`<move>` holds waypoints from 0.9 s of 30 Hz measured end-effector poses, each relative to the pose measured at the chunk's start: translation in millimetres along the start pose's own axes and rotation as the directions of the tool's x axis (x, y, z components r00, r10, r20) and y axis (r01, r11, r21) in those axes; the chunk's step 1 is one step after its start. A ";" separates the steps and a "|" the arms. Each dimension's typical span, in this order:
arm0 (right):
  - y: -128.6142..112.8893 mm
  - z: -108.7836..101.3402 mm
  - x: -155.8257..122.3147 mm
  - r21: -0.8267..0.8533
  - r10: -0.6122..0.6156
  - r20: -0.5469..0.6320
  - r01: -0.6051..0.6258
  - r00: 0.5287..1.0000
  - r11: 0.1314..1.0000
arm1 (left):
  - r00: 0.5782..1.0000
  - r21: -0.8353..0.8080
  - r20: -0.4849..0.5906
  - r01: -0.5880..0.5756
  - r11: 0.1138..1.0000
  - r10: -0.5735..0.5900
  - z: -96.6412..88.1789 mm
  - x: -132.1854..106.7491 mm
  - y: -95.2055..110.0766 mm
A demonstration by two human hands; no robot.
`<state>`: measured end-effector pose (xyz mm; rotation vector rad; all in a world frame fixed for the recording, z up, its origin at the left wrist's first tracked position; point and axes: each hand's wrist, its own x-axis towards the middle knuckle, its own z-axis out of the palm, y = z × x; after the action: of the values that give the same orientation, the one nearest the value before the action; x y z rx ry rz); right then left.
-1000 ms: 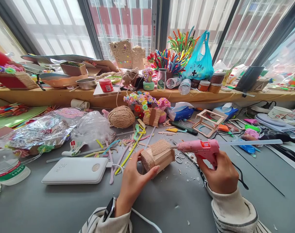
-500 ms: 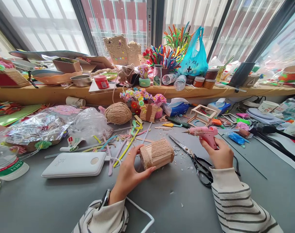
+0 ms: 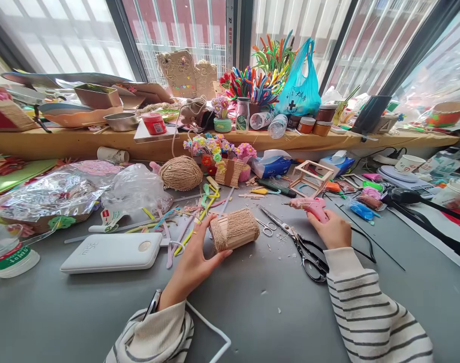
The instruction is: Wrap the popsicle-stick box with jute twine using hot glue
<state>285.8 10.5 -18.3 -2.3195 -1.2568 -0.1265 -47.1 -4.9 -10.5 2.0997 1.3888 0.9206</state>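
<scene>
My left hand [image 3: 194, 267] grips the left end of a small barrel [image 3: 238, 228] lying on its side, thumb in front and fingers behind. The barrel is wrapped in twine, with a bare wooden-looking patch low on its near side. To its right, my right hand [image 3: 333, 232] is closed around the handle of a pink hot glue gun [image 3: 309, 204]. The gun's nozzle points left and is apart from the barrel. Black-handled scissors [image 3: 303, 247] lie between the two hands. A small pair of scissors [image 3: 268, 228] rests beside the barrel's right end.
A ball of twine [image 3: 181, 173] sits behind the barrel. A white power bank [image 3: 112, 252] with a cable is at left. Pipe cleaners [image 3: 194, 222], a wooden frame [image 3: 312, 176] and glue scraps are scattered about. The crowded windowsill [image 3: 210, 138] runs along the back.
The whole view has shifted slightly. The barrel sits a little further left, showing more of the small scissors. My right hand and the glue gun have moved slightly left.
</scene>
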 end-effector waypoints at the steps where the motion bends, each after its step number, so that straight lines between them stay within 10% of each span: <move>1: 1.7 3.6 0.8 -0.042 -0.029 -0.001 0.029 1.000 0.999 | 1.000 0.003 -0.011 -0.004 1.000 0.004 -0.2 0.2 0.6; 9: 3.9 1.4 -5.5 -0.174 -0.290 -0.216 0.256 0.932 0.951 | 0.996 -0.031 -0.081 0.045 0.998 -0.048 -1.7 2.7 3.4; 13: -25.2 -7.3 -19.7 0.136 -0.695 -0.218 0.726 0.685 0.674 | 0.995 -0.044 -0.082 0.047 0.998 -0.051 -2.1 2.8 4.8; 16: -57.2 -5.6 -31.9 0.241 -0.824 -0.070 0.811 0.563 0.534 | 0.995 -0.051 -0.072 0.061 0.997 -0.065 -2.6 2.4 6.0; 21: -85.6 5.0 -30.2 0.217 -0.749 0.025 0.727 0.663 0.651 | 0.995 -0.051 -0.064 0.076 0.996 -0.079 -2.8 1.7 6.0; 27: -63.8 4.8 -9.8 0.335 -0.491 -0.219 0.537 0.843 0.774 | 0.997 -0.147 -0.071 0.030 0.989 -0.041 -4.1 0.3 1.3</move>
<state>228.0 34.1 -1.4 -1.5650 -1.6601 -0.1809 -49.2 -5.1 -6.8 1.9443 1.3470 1.0619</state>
